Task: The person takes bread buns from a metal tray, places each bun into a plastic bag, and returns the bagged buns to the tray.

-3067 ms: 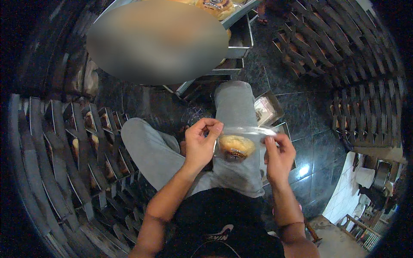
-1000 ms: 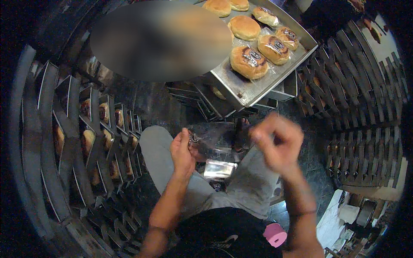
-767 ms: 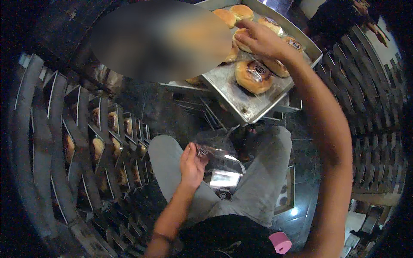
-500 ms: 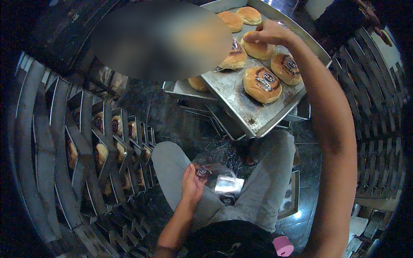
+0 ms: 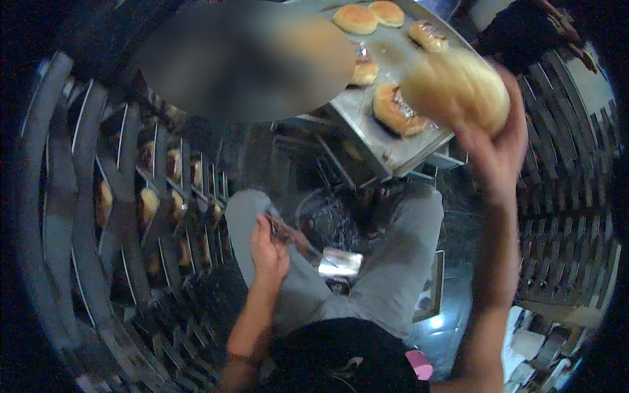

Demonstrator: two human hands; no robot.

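Raised over the right side of the metal tray (image 5: 383,149), my right hand (image 5: 496,157) grips a plain golden bun (image 5: 462,88), smeared by motion. Down by my left thigh, my left hand (image 5: 268,252) pinches a clear plastic bag (image 5: 283,230) with dark print. Below the lifted bun, a bun in a printed clear bag (image 5: 398,112) rests on the tray. Farther back lie another bagged bun (image 5: 429,36) and two unwrapped buns (image 5: 354,19). A shiny stack of plastic bags (image 5: 339,262) sits between my thighs.
A metal rack (image 5: 121,196) holding wrapped buns stands at the left. More dark racking (image 5: 563,170) rises at the right. A person's arm (image 5: 567,29) shows at the far right. A blurred patch covers the upper left. White stacked items (image 5: 524,344) sit at lower right.
My right hand has picked up a plain bun from the tray and brought it nearer and to the right. My left hand, still holding the bag, has shifted slightly left and up.
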